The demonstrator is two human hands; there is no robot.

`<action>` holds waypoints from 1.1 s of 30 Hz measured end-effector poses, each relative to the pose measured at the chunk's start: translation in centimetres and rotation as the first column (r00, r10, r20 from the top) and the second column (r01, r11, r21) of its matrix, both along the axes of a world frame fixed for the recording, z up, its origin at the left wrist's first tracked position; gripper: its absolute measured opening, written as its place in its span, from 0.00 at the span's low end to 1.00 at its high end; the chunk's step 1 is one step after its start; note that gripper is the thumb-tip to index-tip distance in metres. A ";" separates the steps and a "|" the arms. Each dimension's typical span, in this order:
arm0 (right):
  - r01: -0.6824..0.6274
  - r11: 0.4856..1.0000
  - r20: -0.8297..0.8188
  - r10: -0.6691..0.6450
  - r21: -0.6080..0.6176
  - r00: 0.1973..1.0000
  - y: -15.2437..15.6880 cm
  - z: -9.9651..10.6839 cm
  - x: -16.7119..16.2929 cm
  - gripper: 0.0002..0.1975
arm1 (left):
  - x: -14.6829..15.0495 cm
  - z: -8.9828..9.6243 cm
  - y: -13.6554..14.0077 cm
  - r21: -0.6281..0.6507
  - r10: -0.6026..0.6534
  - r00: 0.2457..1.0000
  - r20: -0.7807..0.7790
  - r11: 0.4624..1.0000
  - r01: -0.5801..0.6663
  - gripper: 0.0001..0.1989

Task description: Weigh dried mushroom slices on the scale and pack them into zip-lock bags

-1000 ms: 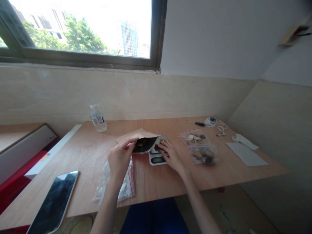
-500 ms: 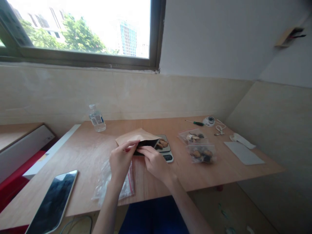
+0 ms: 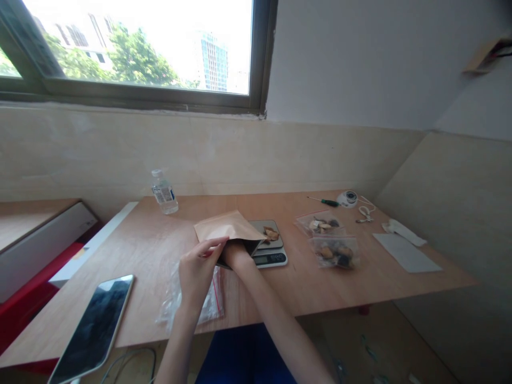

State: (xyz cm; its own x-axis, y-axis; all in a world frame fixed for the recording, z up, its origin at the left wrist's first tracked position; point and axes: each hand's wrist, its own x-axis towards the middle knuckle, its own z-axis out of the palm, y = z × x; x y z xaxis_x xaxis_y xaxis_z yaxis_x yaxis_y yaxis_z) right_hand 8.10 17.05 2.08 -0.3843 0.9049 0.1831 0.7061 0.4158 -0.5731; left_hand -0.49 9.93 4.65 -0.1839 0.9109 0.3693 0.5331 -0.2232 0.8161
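My left hand [image 3: 200, 265] pinches the near edge of a brown paper bag [image 3: 224, 224] between thumb and fingers, keeping its mouth apart. Inside the bag's dark opening is my right hand [image 3: 237, 255]; its fingers are hidden, so their pose cannot be told. Just right of the bag, and partly covered by it, lies a kitchen scale [image 3: 280, 258] with a small display. Brown dried pieces [image 3: 271, 233] rest on its plate. Below my left wrist lie clear zip bags [image 3: 208, 306] with a red strip.
Two clear bags of dried pieces [image 3: 320, 224] [image 3: 336, 252] lie to the right. Behind them are a screwdriver [image 3: 330, 202] and a white camera [image 3: 347, 199]. White paper [image 3: 406, 252] lies far right, a water bottle [image 3: 165, 193] back left, a phone [image 3: 94, 328] front left.
My right hand has gone from the bag's edge deep into its opening. More of the scale's display shows now. The whole view has shifted slightly.
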 end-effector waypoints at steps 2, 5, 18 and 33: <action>0.013 1.000 0.057 -0.012 -0.022 0.998 -0.2 -0.3 0.3 0.13 | 0.2 0.0 0.0 0.002 -0.013 1.000 0.008 1.000 0.013 0.09; 0.020 0.999 0.112 -0.016 -0.039 0.994 -1.3 0.2 1.6 0.16 | 0.6 0.0 0.0 0.014 -0.020 1.000 0.021 1.000 0.020 0.09; 0.005 0.997 -0.275 0.015 0.074 0.961 -7.1 2.5 6.6 0.21 | 0.2 0.1 0.5 -0.003 -0.004 0.999 0.034 1.000 0.004 0.09; 0.077 0.991 -0.828 -0.137 -0.113 0.544 -5.6 0.6 14.8 0.15 | -0.9 1.8 2.2 0.003 0.187 0.982 -0.036 0.982 -0.188 0.09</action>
